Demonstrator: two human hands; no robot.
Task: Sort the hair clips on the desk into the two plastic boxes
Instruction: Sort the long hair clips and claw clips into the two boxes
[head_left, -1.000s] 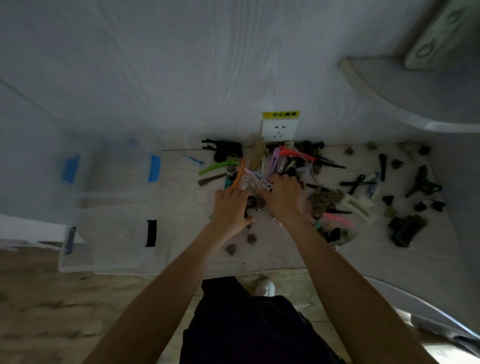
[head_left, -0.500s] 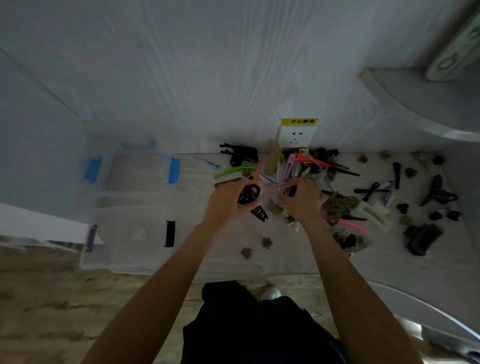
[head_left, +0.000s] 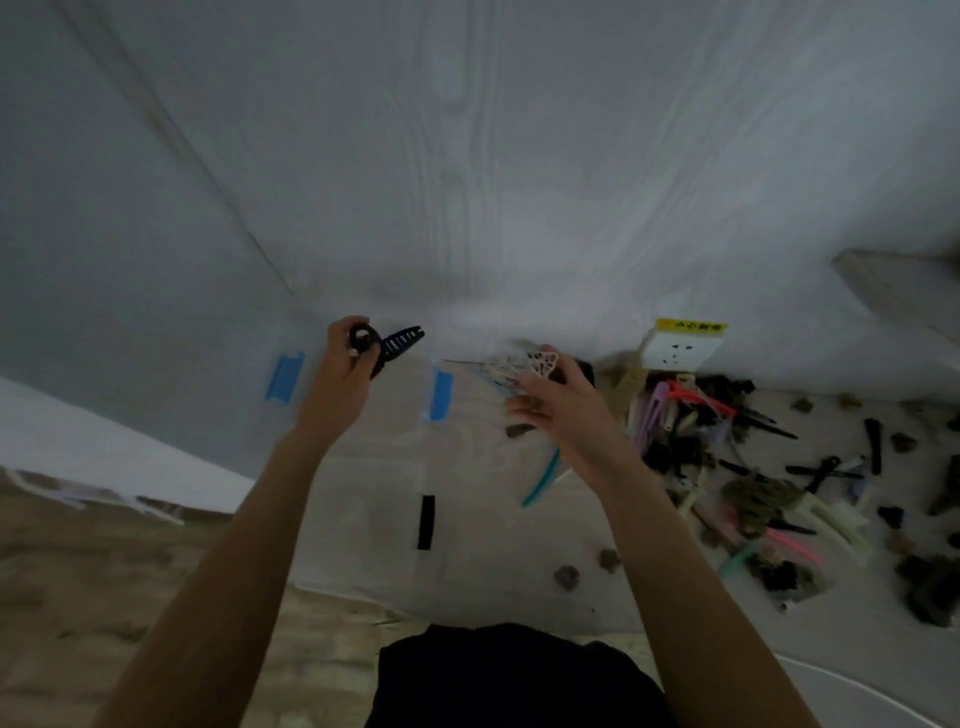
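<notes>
The left hand (head_left: 340, 364) is curled round a black claw clip (head_left: 387, 345), thumb and fingers pinching the ring-shaped handle end — the toothed jaw pokes out to the right, so the clip's long axis runs roughly left to right. The right hand (head_left: 556, 402) pinches a pale, lacy cream clip (head_left: 524, 364) at its fingertips, the other fingers spread loosely below it.

Both hands are raised over the left part of the desk (head_left: 493, 561), where the two clear plastic boxes stand one behind the other. The far box (head_left: 363, 384) shows by its blue latches, the near box (head_left: 363, 519) by a black latch on its right side. The left hand and its black clip sit over the far box, between the two blue latches; the right hand is just right of that box's right latch, so it has a little further to travel leftward. My guess is the black clip drops first, straight down.

The boxes are see-through and the view is smeared; I cannot make out anything inside either one.

The unsorted heap of clips (head_left: 727, 467) lies well off to the right — black, pink, lilac, cream and teal pieces tangled below a wall socket (head_left: 680, 351). A few small brownish clips (head_left: 566, 577) sit alone near the front edge.
</notes>
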